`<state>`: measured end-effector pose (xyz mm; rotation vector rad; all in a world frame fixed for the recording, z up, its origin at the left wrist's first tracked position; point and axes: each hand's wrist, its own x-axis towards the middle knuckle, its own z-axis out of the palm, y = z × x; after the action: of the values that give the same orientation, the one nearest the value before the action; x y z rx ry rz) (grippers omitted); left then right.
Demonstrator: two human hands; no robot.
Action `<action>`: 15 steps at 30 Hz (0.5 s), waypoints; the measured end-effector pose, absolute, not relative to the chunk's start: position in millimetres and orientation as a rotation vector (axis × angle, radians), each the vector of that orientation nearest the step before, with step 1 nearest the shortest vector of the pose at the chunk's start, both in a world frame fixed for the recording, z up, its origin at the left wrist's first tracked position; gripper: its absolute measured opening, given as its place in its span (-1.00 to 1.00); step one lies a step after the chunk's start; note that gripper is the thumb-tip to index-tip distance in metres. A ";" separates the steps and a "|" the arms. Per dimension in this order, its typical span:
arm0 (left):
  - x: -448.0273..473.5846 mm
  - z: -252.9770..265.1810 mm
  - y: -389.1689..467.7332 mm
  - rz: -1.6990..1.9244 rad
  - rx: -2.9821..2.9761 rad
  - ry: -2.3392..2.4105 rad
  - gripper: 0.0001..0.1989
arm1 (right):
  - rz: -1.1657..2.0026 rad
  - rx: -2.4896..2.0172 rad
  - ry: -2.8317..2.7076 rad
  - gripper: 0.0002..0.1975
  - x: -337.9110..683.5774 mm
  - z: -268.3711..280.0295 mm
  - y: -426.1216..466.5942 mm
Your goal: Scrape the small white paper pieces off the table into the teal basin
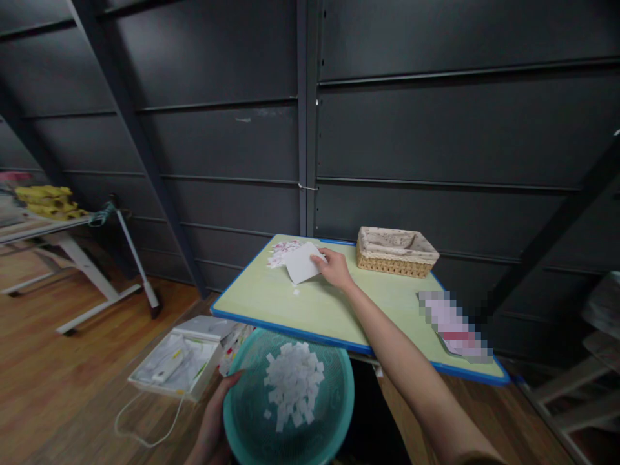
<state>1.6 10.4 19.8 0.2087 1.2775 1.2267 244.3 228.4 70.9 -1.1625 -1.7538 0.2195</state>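
Note:
My left hand (216, 413) grips the left rim of a round teal mesh basket (339, 413), held low in front of the table edge. Many small white paper squares (294, 381) lie heaped inside it. Over the table, my right hand (334, 266) pinches the right edge of a white card (302, 263), which is tilted. Behind and left of the card spreads a pile of small white and pinkish paper pieces (281, 252), partly covered by it. One loose white square (296, 292) rests on the tabletop just below the card.
The pale green table (334, 316) has a blue edge. A wicker basket with cloth lining (397, 265) stands at its back right; a blurred-out flat item (455, 326) lies front right. On the floor at left sits an open white box (198, 371) with a cord. Dark panel wall behind.

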 end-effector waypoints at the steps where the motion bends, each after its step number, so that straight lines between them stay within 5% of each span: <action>1: 1.8 19.9 10.2 1.233 0.221 1.270 -0.71 | 0.252 -1.136 -1.749 -0.73 244.2 69.6 229.6; 15: 4.1 20.6 10.0 1.231 0.251 1.280 -0.76 | 0.512 -1.071 -1.654 -0.70 249.3 65.7 239.9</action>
<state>4.1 10.0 20.6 0.2509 1.2800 1.2311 249.3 239.9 65.7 -1.0709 -1.6535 0.5118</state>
